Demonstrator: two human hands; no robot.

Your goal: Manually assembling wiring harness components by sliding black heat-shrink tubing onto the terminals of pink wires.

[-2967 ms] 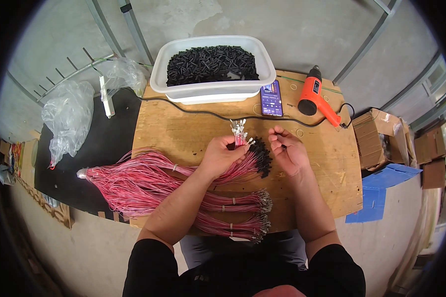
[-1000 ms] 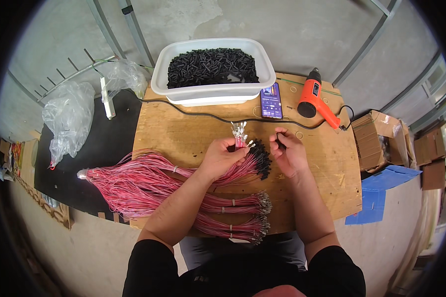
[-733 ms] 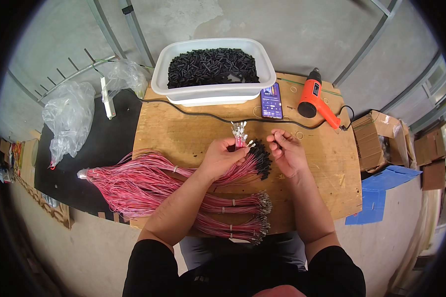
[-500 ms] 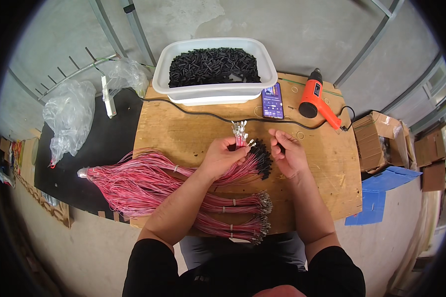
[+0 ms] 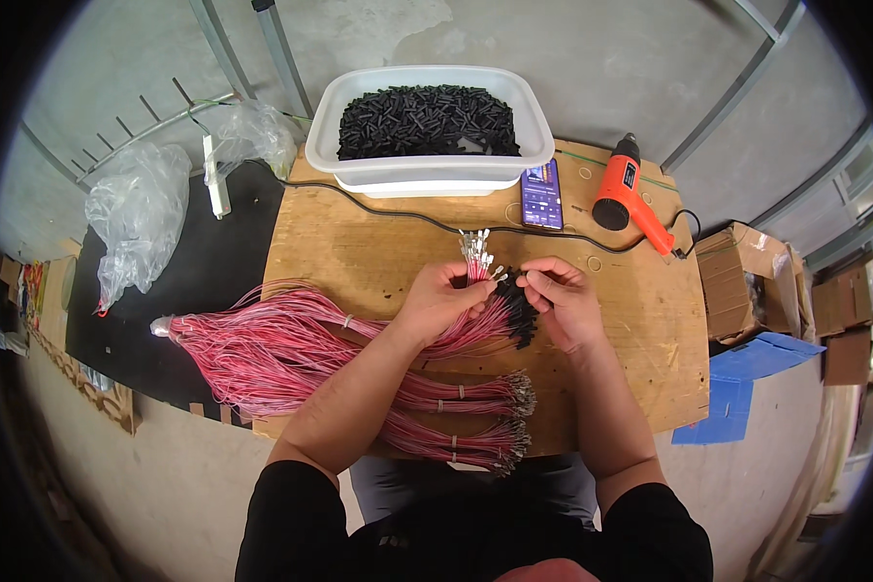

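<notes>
My left hand (image 5: 438, 306) is closed round a bunch of pink-and-white wires (image 5: 262, 364), whose bare metal terminals (image 5: 476, 254) stick up above the thumb. Close to its right, my right hand (image 5: 565, 306) pinches a small black sleeve (image 5: 521, 278) between thumb and fingertips, near one terminal that leans out of the bunch. Whether the sleeve touches that terminal, I cannot tell. Beneath and between my hands, other wire ends carry black sleeves (image 5: 524, 328). Two tied wire bundles with bare terminals (image 5: 516, 393) lie nearer to me on the table.
A white tub (image 5: 436, 177) of loose black sleeves stands at the back of the wooden table (image 5: 640, 339). Right of it lie a phone (image 5: 542, 197) and an orange heat gun (image 5: 623, 194). A black cable (image 5: 398, 212) crosses behind my hands. Plastic bags (image 5: 141, 218) sit left.
My right hand has moved left toward the terminals in my left hand, bringing the sleeve up beside them. My left hand keeps its grip. The whole view has shifted slightly.
</notes>
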